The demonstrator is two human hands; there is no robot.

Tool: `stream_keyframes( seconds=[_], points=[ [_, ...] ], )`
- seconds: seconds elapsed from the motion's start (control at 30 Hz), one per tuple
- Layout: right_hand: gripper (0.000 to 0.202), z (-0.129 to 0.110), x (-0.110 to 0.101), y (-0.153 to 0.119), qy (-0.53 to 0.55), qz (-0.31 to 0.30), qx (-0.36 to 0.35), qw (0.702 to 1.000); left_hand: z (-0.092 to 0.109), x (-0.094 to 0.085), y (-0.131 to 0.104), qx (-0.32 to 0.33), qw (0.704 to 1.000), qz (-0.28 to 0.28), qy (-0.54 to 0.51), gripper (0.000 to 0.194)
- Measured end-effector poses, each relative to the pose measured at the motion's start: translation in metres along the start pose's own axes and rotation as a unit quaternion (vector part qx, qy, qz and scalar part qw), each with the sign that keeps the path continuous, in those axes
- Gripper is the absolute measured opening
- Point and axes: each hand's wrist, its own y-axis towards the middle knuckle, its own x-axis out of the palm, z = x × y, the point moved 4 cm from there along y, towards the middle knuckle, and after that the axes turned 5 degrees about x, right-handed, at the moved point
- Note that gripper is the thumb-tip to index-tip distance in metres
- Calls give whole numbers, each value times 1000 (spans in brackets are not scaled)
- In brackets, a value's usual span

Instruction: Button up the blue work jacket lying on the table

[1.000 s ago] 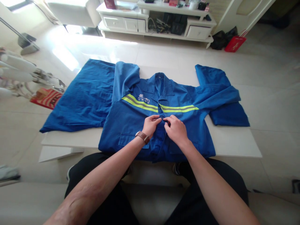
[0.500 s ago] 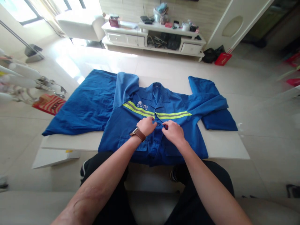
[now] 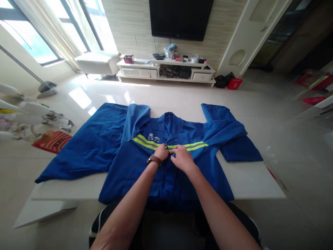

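A blue work jacket (image 3: 144, 163) lies front up, its collar pointing away from me. A yellow-and-grey reflective stripe (image 3: 196, 146) crosses its chest, and white lettering sits above it. At the front opening, my left hand (image 3: 161, 152), with a brown-strapped watch on the wrist, has its fingers closed on the jacket's edge. Close beside it, my right hand (image 3: 182, 158) pinches the other edge at stripe height. Fingertips hide any button between them. Lower buttons show along the placket (image 3: 168, 182).
Under the jacket is a white table (image 3: 255, 180). More blue cloth (image 3: 91, 139) spreads to the left, and another folded blue piece (image 3: 241, 149) lies beneath the right sleeve. Beyond stand a white TV cabinet (image 3: 166, 82) and a white stool (image 3: 99, 63). A striped red bag (image 3: 50, 141) is at left.
Both hands have moved up the front opening, from just below the stripe to the stripe itself, and closer together. The view has tilted up, bringing the television into sight.
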Motion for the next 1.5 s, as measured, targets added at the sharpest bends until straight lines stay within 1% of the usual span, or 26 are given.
stream_keyframes(
  seconds=[0.03,0.1,0.2,0.27,0.33,0.4,0.47,0.53,0.6,0.73,0.83,0.9,0.97,1.0,1.07,1.17,1.23,1.3,1.37,1.43,1.5],
  points=[
    [25,2,11,8,2,-16,-4,1000,-3,0,2,-2,1000,2,-2,41],
    [27,6,28,21,7,-37,-8,999,-11,0,7,-5,1000,2,-7,34],
    [27,11,38,34,26,-51,-3,998,-25,2,10,4,999,-18,-46,19],
    [28,13,38,40,48,-48,-2,998,-30,4,12,21,995,-27,-91,16],
    [27,13,36,43,67,-38,-4,997,-33,7,12,31,989,-26,-143,23],
    [24,12,34,43,75,-33,-8,997,-32,10,11,36,979,-24,-197,30],
    [23,10,32,41,74,-30,-18,997,-28,13,10,45,970,-23,-239,28],
    [22,9,30,38,69,-18,-26,997,-24,14,10,60,962,-19,-264,22],
    [20,11,29,39,65,-1,-19,998,-22,14,10,67,959,-10,-275,19],
    [24,18,27,42,69,29,4,997,-21,12,11,59,954,13,-292,21],
    [13,19,28,43,85,33,2,996,-18,11,11,60,938,-5,-342,18],
    [16,20,29,42,97,30,-4,995,-15,11,12,58,925,-21,-374,18],
    [22,22,29,43,108,37,-13,993,-15,10,13,52,920,-26,-388,18],
    [25,24,28,44,116,43,-16,992,-16,10,14,51,922,-26,-384,19],
    [31,30,25,46,130,62,-10,990,-20,8,16,50,937,-17,-346,20],
    [28,40,20,48,135,89,11,987,-28,6,17,40,971,8,-236,26],
    [26,44,20,50,132,88,22,987,-31,6,17,47,985,17,-163,32],
    [28,46,22,50,130,77,31,988,-30,8,15,71,992,19,-107,35],
    [29,47,24,51,129,71,44,988,-27,11,14,94,993,17,-66,34],
    [27,48,24,51,130,72,51,988,-25,14,13,99,994,14,-45,30],
    [25,48,23,51,134,78,51,987,-23,15,13,92,995,22,-38,25]
  ],
)
